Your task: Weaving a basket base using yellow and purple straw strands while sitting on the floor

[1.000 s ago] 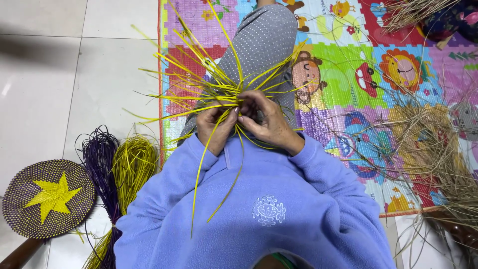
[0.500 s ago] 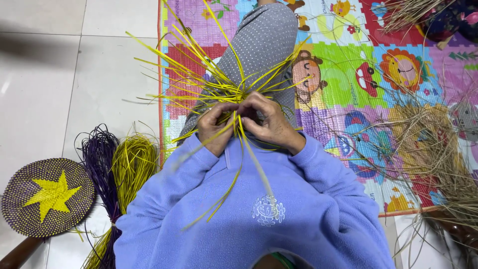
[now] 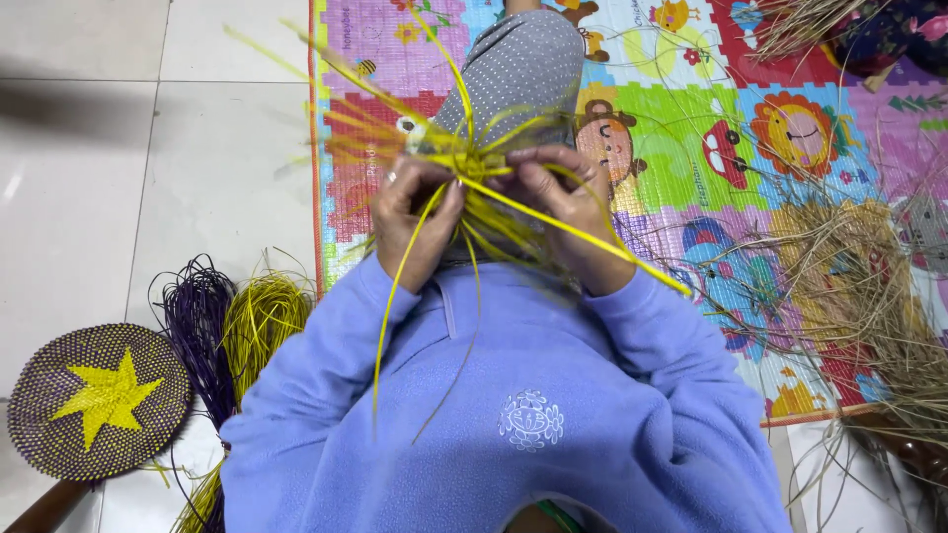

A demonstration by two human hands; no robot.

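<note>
We look down at our left hand [image 3: 415, 222] and right hand [image 3: 563, 212], both closed in a grip on a cluster of long yellow straw strips [image 3: 474, 168] that fan out above our grey dotted knee [image 3: 518, 74]. One strip slants down across our right blue fleece sleeve [image 3: 681, 365]. A colourful cartoon foam play mat [image 3: 691, 128] lies beneath. On the pale tiled floor [image 3: 118, 148] to our left rest a purple straw bundle [image 3: 193, 316], a yellow straw bundle [image 3: 262, 316] and a round purple woven mat with a yellow star [image 3: 99, 400]. Dry tan straw [image 3: 849, 286] is heaped at right.
</note>
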